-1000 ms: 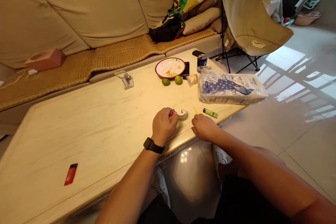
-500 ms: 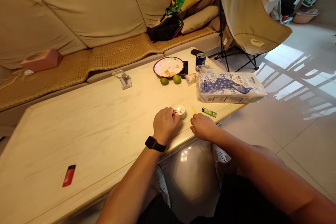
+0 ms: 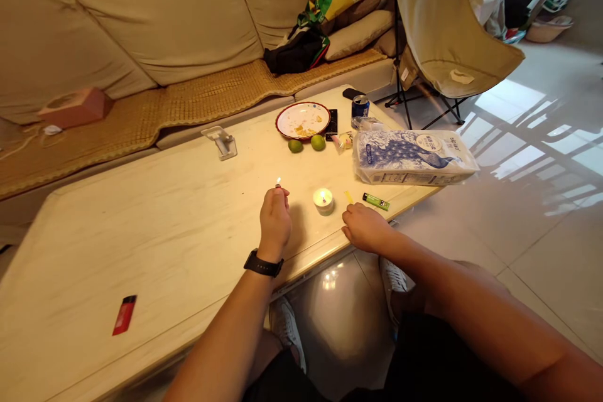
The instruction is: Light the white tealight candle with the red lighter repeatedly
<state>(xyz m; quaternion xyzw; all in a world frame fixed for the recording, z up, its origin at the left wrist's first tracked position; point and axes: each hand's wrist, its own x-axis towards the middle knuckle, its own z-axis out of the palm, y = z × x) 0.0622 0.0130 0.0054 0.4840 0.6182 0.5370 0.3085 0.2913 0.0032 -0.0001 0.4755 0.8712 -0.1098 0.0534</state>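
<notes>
A small red lighter [image 3: 277,186] with a lit flame at its top is gripped in my left hand [image 3: 274,217], raised over the table left of the candle. The tealight candle [image 3: 323,201] stands upright on the table with its wick burning. My right hand [image 3: 365,226] rests at the table's near edge, fingers curled; whatever they may hold is hidden. Just beyond its fingertips lies a narrow yellow strip [image 3: 348,196]; whether they touch, I cannot tell. To the right of the strip is a green lighter [image 3: 375,201] with a black top.
A larger red lighter [image 3: 124,315] lies at the table's left. Toward the back are a plate [image 3: 303,120], two limes [image 3: 318,142], a blue can [image 3: 360,107] and a white plastic holder [image 3: 220,141]. A wrapped tissue pack [image 3: 414,157] overhangs the right edge.
My left hand has moved left, away from the candle, and turned upright with the lit lighter. The candle's flame now shows in full view. My right hand has stayed in place.
</notes>
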